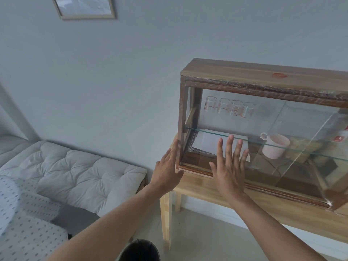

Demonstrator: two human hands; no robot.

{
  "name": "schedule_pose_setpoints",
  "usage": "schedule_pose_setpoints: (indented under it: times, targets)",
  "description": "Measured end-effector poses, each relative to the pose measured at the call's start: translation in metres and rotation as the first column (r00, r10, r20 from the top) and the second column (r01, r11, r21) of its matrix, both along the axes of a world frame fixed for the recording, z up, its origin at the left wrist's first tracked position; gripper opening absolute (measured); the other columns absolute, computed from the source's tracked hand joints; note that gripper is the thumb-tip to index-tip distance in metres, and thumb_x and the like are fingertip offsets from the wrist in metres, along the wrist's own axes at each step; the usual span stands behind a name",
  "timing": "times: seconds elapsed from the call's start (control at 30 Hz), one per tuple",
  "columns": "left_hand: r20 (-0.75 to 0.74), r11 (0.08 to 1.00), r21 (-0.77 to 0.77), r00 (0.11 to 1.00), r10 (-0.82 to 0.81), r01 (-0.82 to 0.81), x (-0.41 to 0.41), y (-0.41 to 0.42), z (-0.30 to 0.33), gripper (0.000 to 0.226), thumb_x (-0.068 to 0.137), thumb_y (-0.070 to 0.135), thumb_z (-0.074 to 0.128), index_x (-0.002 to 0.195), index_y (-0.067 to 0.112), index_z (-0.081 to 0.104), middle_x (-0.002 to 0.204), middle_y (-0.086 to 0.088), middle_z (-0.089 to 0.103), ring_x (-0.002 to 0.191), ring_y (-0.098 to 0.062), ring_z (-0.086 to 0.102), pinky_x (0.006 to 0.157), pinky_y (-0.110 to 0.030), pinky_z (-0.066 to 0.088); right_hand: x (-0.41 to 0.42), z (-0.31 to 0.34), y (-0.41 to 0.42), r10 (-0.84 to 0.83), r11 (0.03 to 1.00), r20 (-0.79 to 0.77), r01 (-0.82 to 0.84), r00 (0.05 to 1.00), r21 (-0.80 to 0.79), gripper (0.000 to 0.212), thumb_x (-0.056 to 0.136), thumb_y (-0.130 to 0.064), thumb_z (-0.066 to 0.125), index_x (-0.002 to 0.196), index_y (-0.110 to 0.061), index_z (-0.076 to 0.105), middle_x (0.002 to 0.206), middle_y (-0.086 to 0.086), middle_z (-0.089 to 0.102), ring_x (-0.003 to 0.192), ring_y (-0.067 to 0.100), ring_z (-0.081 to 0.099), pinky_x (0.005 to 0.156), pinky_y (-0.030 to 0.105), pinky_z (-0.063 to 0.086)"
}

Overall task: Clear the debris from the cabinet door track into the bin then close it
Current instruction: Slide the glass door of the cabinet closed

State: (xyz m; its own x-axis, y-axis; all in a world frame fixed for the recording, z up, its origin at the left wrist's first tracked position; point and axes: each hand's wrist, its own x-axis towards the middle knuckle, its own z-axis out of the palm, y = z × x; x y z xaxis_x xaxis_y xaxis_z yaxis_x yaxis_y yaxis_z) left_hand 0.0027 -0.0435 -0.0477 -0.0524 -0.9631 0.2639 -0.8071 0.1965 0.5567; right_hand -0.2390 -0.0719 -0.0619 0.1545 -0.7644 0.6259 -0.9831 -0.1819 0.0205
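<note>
A wooden cabinet (235,72) with sliding glass doors stands on a light wooden table (216,189). My right hand (228,166) lies flat with fingers spread against the left glass door (235,121), low down by the bottom door track (195,171). My left hand (168,170) rests open against the cabinet's left post, thumb near the bottom corner. Neither hand holds anything. A dark round bin (140,250) sits on the floor below, partly cut off by the frame's bottom edge. I cannot make out any debris in the track.
Inside the cabinet are several glass measuring cups (228,109), a pink mug (275,148), white papers (207,142) and a glass shelf. A quilted white daybed (71,170) stands at the left, and a framed picture (84,8) hangs on the wall.
</note>
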Motion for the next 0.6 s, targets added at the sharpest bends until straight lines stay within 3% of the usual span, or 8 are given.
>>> schedule_pose_setpoints:
  times: [0.2,0.37,0.6]
  targets:
    - [-0.010,1.000,0.012,1.000,0.003,-0.003,-0.001,-0.001,0.001,0.126,0.089,0.022,0.078,0.160,0.050,-0.023,0.172,0.005,0.026,0.155,-0.032,0.032,0.116,-0.059,0.036,0.011,0.005,0.001,0.030,0.999,-0.016,-0.030,0.999,0.021,0.103,0.100,-0.034,0.075,0.174,-0.009,0.009,0.183,0.022,-0.004,0.167,0.050,-0.004,0.133,0.072,0.010]
    - [-0.008,1.000,-0.004,1.000,-0.005,0.005,0.002,0.001,0.003,0.126,0.088,0.022,0.077,0.159,0.049,-0.023,0.170,0.004,0.033,0.150,-0.031,0.040,0.114,-0.054,0.039,0.026,0.007,-0.002,0.072,0.997,-0.019,-0.071,0.997,0.019,0.109,0.098,-0.028,0.078,0.175,-0.010,0.003,0.184,0.018,-0.005,0.168,0.046,-0.010,0.134,0.070,0.011]
    - [-0.002,1.000,-0.007,1.000,-0.029,0.029,0.002,0.004,0.008,0.125,0.091,0.022,0.076,0.158,0.049,-0.026,0.171,0.005,0.029,0.150,-0.030,0.039,0.114,-0.055,0.040,0.041,0.006,-0.007,0.093,0.995,-0.016,-0.092,0.996,0.044,0.115,0.097,-0.026,0.079,0.175,-0.012,-0.003,0.184,0.017,-0.007,0.167,0.046,-0.013,0.134,0.069,0.010]
